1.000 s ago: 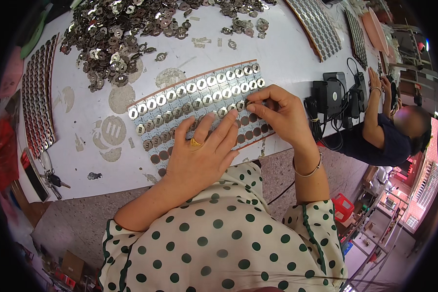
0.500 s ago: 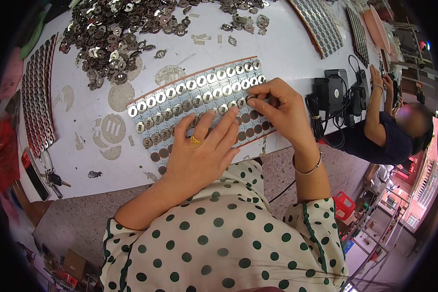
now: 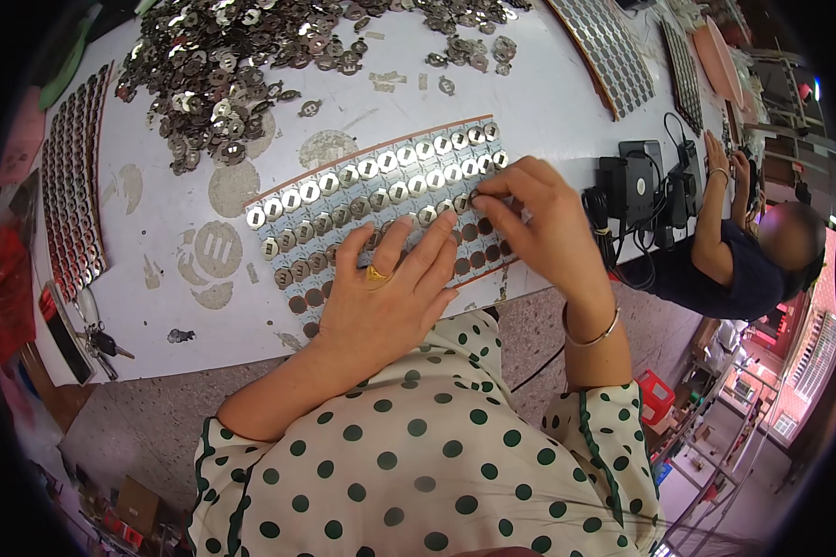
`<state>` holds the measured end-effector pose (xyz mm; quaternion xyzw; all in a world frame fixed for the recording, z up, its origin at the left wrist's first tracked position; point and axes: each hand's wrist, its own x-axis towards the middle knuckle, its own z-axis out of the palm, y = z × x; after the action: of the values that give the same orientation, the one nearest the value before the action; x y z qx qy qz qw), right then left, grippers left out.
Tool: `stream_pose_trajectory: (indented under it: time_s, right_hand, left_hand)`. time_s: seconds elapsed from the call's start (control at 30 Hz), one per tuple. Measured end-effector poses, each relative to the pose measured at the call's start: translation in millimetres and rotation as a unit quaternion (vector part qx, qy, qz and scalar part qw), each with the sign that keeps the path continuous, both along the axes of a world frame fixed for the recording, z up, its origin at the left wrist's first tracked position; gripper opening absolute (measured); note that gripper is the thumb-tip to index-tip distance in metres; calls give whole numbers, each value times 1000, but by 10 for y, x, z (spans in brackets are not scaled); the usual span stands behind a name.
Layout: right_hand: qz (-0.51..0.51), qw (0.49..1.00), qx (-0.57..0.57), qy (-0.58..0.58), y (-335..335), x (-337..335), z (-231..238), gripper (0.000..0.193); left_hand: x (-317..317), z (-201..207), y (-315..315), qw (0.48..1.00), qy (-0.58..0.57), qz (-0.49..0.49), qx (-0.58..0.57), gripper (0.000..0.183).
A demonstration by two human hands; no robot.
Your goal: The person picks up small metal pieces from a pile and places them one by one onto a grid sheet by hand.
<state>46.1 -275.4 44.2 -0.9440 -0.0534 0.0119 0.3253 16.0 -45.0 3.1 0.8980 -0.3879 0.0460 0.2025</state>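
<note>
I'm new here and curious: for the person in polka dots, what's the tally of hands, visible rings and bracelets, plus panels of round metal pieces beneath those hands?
Hands: 2 (left hand, right hand)
Gold ring: 1
Bracelet: 1
Panel under the hands: 1
Total: 5

Person's left hand [image 3: 378, 299] palm down, fingers [image 3: 430, 241] slightly spread, right hand [image 3: 550, 225] turned inward, thumb [image 3: 502, 217] and forefinger [image 3: 514, 179] in a pinch.
</note>
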Motion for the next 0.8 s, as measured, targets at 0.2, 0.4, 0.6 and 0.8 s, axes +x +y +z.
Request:
stream_pose_trajectory:
  time_s: [0.2, 0.4, 0.6, 0.8]
  right_hand:
    - [26, 971, -81, -222, 149, 700, -184, 22]
    - [115, 937, -210, -256, 87, 968, -304, 28]
    - [-73, 908, 406, 72, 25, 682, -148, 27]
    - [-2, 874, 472, 112, 316, 87, 13, 26]
  left_hand:
    - [6, 3, -5, 1000, -1, -4, -4, 45]
    - [-10, 12, -19, 1000, 10, -7, -12, 43]
    - [2, 45, 21, 999, 34, -12, -28, 41]
    - [199, 186, 56, 964, 103, 84, -230, 28]
